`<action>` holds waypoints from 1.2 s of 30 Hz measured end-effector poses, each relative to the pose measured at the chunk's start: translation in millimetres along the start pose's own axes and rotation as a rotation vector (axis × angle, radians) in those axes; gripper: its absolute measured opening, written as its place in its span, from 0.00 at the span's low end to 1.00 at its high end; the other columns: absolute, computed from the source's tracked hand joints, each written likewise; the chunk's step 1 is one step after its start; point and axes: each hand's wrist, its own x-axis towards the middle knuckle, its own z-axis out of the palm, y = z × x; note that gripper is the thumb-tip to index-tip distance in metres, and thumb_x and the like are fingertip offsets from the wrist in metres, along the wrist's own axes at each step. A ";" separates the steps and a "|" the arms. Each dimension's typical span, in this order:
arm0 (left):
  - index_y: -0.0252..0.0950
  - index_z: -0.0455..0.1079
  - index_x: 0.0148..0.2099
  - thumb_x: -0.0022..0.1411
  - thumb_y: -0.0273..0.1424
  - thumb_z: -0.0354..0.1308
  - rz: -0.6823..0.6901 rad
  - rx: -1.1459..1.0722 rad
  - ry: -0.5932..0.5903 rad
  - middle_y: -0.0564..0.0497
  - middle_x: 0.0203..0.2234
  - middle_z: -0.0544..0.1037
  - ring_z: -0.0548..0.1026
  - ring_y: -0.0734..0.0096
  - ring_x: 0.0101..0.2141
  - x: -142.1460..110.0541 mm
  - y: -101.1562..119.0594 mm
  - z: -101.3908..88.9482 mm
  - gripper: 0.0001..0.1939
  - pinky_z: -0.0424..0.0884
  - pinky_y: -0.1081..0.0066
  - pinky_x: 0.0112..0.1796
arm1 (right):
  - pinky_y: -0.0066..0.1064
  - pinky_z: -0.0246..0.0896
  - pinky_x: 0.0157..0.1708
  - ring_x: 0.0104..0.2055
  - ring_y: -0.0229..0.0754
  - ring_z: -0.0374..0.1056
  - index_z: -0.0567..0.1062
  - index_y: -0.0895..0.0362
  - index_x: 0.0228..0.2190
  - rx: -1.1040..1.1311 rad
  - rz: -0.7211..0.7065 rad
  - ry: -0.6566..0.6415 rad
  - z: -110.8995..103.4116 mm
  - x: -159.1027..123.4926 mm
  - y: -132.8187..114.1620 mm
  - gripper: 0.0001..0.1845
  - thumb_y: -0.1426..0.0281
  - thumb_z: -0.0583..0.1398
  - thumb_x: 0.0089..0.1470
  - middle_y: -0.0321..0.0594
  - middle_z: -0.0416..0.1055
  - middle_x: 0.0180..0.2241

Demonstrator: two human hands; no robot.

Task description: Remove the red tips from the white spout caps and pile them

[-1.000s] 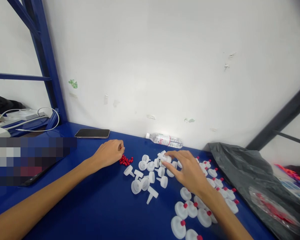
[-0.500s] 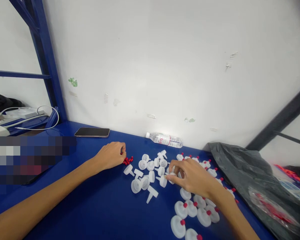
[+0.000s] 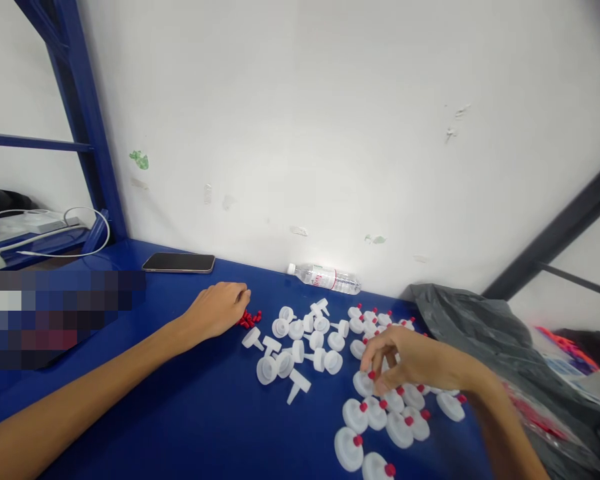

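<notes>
My left hand [image 3: 221,308] rests on the blue table with its fingers curled. It is beside a small pile of red tip caps [image 3: 251,319], and what its fingertips hold, if anything, is hidden. My right hand [image 3: 405,360] hovers over white nozzle lids with red tips, thumb and fingers apart. One such red-tipped lid [image 3: 363,384] shows just below its fingertips, and paler lids are partly covered behind the fingers. Between the hands lie several white nozzle lids without red tips [image 3: 299,385], facing various ways. More red-tipped lids [image 3: 349,449] spread toward the near right.
A clear plastic bottle [image 3: 325,277] lies by the white wall, and a phone [image 3: 179,263] lies at the back left. A dark grey plastic bag [image 3: 445,313] covers the right side, with a clear packet of red pieces [image 3: 535,413] on it. White cables [image 3: 87,233] are at far left.
My right hand has moved right, from the lids without red tips to over the red-tipped ones. My left hand stays by the red caps. The view has shifted slightly.
</notes>
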 end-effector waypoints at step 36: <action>0.39 0.48 0.26 0.73 0.42 0.40 0.283 -0.825 0.033 0.58 0.20 0.54 0.54 0.75 0.22 -46.7 53.3 -0.2 0.22 0.55 0.71 0.24 | 0.41 0.67 0.45 0.41 0.46 0.76 0.74 0.51 0.53 -0.494 -0.722 1.010 73.5 48.2 -35.6 0.16 0.66 0.60 0.65 0.42 0.81 0.45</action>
